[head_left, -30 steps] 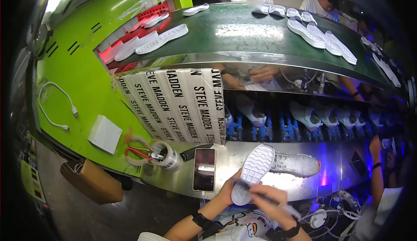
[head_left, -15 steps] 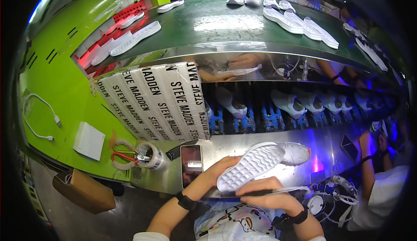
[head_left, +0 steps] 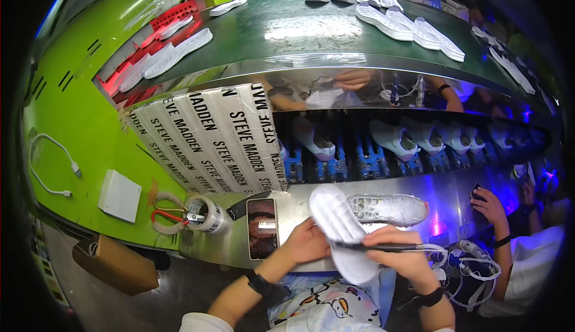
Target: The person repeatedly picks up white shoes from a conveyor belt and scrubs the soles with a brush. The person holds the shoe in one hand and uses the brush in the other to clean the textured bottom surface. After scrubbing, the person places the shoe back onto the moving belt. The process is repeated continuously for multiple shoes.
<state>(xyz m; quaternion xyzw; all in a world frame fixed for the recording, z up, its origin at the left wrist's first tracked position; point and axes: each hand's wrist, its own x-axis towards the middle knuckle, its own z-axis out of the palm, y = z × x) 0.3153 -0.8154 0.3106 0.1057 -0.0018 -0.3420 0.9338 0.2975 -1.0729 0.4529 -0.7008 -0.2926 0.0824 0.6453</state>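
Observation:
My left hand (head_left: 307, 243) is closed around the left edge of a white shoe sole (head_left: 335, 212), which is tilted and slightly blurred. A black pen-shaped tool (head_left: 389, 247) with a pale cable is gripped in my right hand (head_left: 402, 253); its tip reaches across the face of the sole, though I cannot tell whether it touches. Just beyond, a second white sole (head_left: 389, 210) lies on the metal bench (head_left: 446, 197) with its ribbed hollow side up.
Scissors and a tape roll (head_left: 206, 213), a phone (head_left: 262, 229) and a printed carton (head_left: 209, 140) stand on the left. Behind, shoes (head_left: 395, 139) sit on blue racks under a green conveyor (head_left: 269, 14) carrying soles. A co-worker's hand (head_left: 490, 205) is at the right.
The held sole has turned from its wavy tread to another face and now leans the other way. The tool in my right hand has come up across it, uncovering the sole on the bench.

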